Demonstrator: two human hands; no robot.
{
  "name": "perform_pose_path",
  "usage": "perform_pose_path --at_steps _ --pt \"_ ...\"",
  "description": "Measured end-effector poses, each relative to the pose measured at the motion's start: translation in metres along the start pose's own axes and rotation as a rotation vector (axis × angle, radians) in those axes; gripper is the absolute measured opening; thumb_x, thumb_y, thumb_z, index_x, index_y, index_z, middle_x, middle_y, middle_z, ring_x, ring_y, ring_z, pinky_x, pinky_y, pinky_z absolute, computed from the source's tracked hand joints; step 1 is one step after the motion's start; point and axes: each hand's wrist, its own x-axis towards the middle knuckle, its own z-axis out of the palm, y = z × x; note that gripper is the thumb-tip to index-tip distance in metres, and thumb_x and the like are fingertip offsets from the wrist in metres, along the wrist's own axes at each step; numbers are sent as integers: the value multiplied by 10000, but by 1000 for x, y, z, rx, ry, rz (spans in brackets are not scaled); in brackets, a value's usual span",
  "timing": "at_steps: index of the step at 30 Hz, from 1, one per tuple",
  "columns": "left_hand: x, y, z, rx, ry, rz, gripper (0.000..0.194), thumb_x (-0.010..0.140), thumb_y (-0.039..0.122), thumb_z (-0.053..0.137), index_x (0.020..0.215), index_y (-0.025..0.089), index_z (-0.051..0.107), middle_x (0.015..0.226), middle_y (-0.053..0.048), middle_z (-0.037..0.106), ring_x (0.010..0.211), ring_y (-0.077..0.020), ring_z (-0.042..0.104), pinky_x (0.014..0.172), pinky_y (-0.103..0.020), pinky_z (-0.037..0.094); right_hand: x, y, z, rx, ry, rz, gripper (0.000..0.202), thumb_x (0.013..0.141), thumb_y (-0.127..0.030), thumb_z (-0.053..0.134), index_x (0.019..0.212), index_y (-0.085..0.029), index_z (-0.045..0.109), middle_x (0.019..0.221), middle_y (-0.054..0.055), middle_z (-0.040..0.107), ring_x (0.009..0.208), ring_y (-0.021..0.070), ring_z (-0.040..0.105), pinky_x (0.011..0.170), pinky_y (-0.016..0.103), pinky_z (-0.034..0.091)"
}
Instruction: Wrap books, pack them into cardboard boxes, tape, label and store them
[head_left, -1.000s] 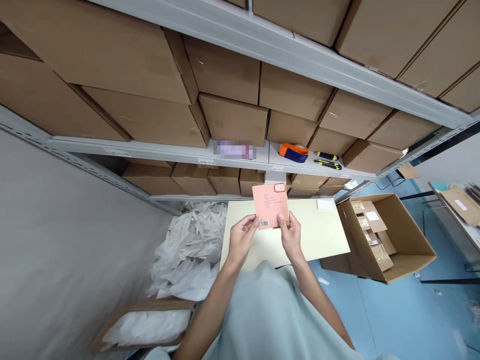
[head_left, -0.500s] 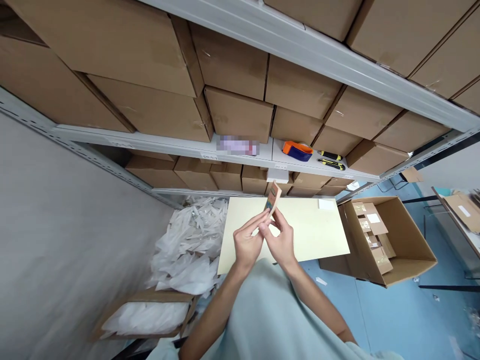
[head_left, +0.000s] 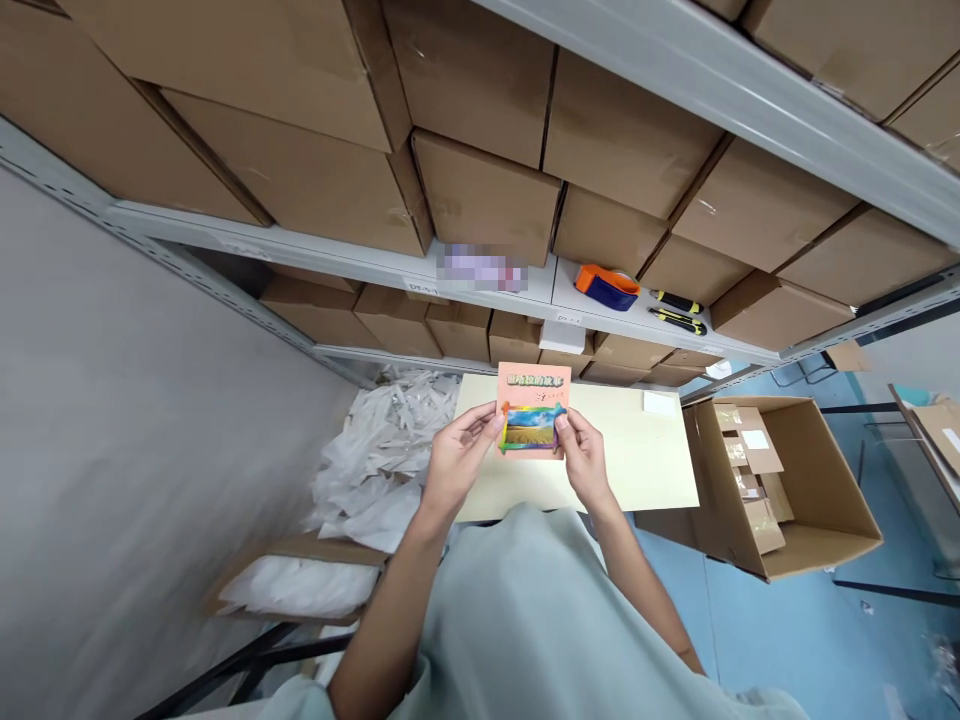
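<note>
A pink booklet (head_left: 533,425) with a rainbow-framed picture of a field and sky faces me, upright, above the pale yellow tabletop (head_left: 637,465). My left hand (head_left: 457,455) grips its left edge, thumb on the front cover. On the opposite edge, my right hand (head_left: 585,455) pinches it in the same way. The fingers behind the cover are partly hidden.
Cardboard boxes (head_left: 480,195) fill the shelves ahead. On the shelf lie an orange and blue tape dispenser (head_left: 607,287) and yellow-black utility knives (head_left: 677,312). White plastic bags (head_left: 375,450) heap at left. A large open carton (head_left: 817,480) holding small boxes stands right.
The booklet has turned from nearly edge-on to its cover facing me. My hands have moved apart, from together at its lower end to one on each side.
</note>
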Motion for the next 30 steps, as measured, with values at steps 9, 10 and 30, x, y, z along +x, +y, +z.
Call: perform_pose_path --at_steps 9,10,30 --pt "-7 12 -3 164 16 150 427 837 588 877 1046 217 836 1028 -92 841 979 -278 785 982 -422 657 7 16 -12 43 -12 -3 405 1001 -614 732 1190 -258 691 1042 71 839 940 243 793 898 394 649" --pt "-7 15 -3 216 0 209 352 872 539 849 1039 230 833 1042 -85 843 1018 -282 785 1029 -435 642 7 13 -14 13 -10 -36 359 1009 -578 736 1168 -257 702 1127 89 843 1062 261 800 1004 429 634" --pt "-12 20 -9 448 -87 560 72 1017 303 715 972 248 724 1064 -41 862 1090 -226 826 1004 -385 666 -8 25 -32 -177 160 -193 365 1010 -488 796 1293 -259 777 1087 80 868 982 239 825 878 370 663"
